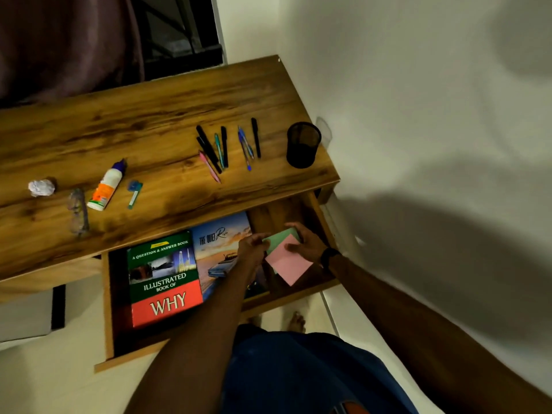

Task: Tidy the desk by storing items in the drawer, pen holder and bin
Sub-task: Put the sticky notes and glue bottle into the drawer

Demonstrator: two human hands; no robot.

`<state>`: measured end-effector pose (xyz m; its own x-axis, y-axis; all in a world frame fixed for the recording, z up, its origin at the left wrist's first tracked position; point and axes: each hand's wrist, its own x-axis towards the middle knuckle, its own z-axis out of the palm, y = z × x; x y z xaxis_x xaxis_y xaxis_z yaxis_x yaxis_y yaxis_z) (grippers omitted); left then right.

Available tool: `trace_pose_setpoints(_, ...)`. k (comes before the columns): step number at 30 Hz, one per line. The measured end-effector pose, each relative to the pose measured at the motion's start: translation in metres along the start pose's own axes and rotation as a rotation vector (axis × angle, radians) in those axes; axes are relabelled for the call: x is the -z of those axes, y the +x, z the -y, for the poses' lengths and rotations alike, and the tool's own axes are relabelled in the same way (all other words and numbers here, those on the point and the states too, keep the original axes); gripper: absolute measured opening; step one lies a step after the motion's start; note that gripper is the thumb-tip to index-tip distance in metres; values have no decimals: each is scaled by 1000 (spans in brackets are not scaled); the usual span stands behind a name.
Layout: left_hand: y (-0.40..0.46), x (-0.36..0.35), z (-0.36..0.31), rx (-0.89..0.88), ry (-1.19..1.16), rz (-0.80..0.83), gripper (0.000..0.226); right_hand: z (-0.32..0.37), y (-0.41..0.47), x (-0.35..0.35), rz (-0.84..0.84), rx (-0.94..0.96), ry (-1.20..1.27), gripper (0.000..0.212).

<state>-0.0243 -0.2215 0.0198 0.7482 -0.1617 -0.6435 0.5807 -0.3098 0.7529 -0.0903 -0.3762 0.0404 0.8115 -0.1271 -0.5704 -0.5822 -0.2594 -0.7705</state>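
The wooden drawer (108, 306) is pulled open under the desk (143, 121). In it lie a red and green "Why" book (165, 279) and a "Quiet River" book (221, 243). Over the drawer's right end, my right hand (307, 243) holds a pink paper pad (288, 259) on top of a green one (279, 237). My left hand (254, 248) touches their left edge with its fingertips. On the desk lie several pens (225, 147), a black mesh pen holder (302, 144), a glue bottle (107, 185), a crumpled paper ball (41, 187), glasses (78, 212) and a small teal item (134, 194).
A white wall (418, 115) runs close along the desk's right side. A dark curtain (65, 43) and a window are behind the desk. My bare feet (295, 321) stand on the pale floor below the drawer front.
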Motion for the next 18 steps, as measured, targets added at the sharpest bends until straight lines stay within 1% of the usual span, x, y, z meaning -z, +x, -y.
trace_pose_setpoints(2, 12, -7, 9, 9, 114, 20, 24, -9, 2, -4, -97, 14, -144, 52)
trace_pose_setpoints(5, 25, -14, 15, 0, 337, 68, 27, -18, 3, -15, -212, -35, -191, 46)
trace_pose_setpoints(6, 26, -16, 16, -16, 400, 103, 30, -23, 4, -17, -246, -53, -253, 45)
trace_pose_setpoints(9, 29, -21, 19, -33, 526, 295, 44, -34, 4, -19, -289, -126, -566, 46)
trace_pose_setpoints(11, 29, -25, 26, -61, 639, 354, 47, -38, 2, -20, -236, -177, -734, 52)
trace_pose_setpoints(12, 29, -25, 29, -77, 703, 358, 48, -40, 2, -21, -204, -187, -792, 58)
trace_pose_setpoints(14, 31, -27, 39, -79, 783, 328, 54, -43, 3, -23, -157, -147, -871, 71)
trace_pose_setpoints(16, 25, -28, 41, -61, 781, 312, 62, -43, 8, -23, -52, -66, -961, 78)
trace_pose_setpoints(18, 19, -32, 41, -54, 757, 324, 60, -38, 12, -25, 67, -59, -999, 75)
